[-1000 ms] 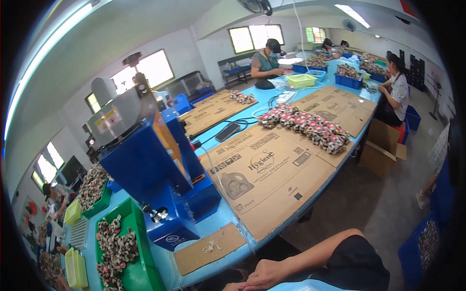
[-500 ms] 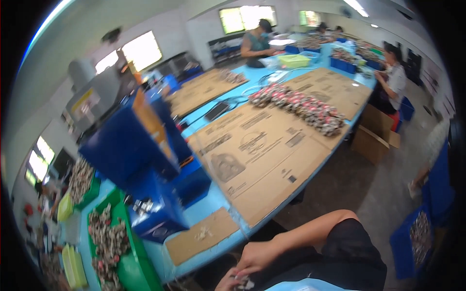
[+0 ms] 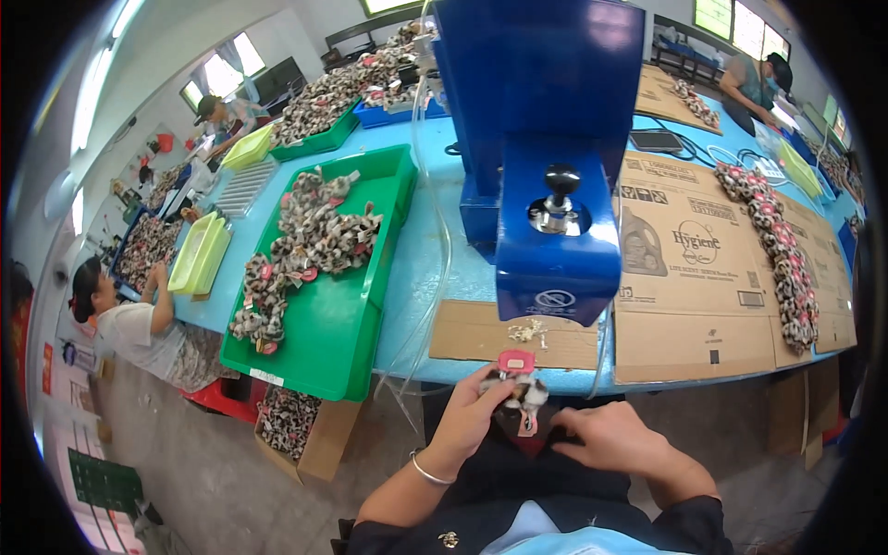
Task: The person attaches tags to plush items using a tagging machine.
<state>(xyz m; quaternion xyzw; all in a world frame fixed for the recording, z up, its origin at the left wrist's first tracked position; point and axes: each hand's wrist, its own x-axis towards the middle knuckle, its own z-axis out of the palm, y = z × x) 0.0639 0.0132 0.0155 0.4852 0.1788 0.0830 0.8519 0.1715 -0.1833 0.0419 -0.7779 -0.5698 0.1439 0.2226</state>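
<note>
My left hand [image 3: 470,414] grips a small furry piece [image 3: 529,396] in grey, white and brown, close in front of my body. A pink tag [image 3: 517,361] sticks up from its top, and a paler pink tab with a dark metal bit hangs at its lower end. Just right of it, my right hand [image 3: 615,437] is apart from the piece, thumb and forefinger spread, with nothing visible between them. Beyond the hands stands a blue press machine [image 3: 559,231] with a black knob on top. A cardboard strip [image 3: 453,330] with small whitish bits lies below its front.
Left of the machine, a green tray [image 3: 319,338] holds a heap of similar furry pieces. A row of them [image 3: 782,259] lies on cardboard sheets [image 3: 684,324] at right. A clear tube [image 3: 442,259] runs down beside the machine. Co-workers sit at left, far left and far right.
My view has swung left, bringing the machine to the middle. The hands, earlier together low at the picture's edge, are now apart, with the furry piece raised in the left hand.
</note>
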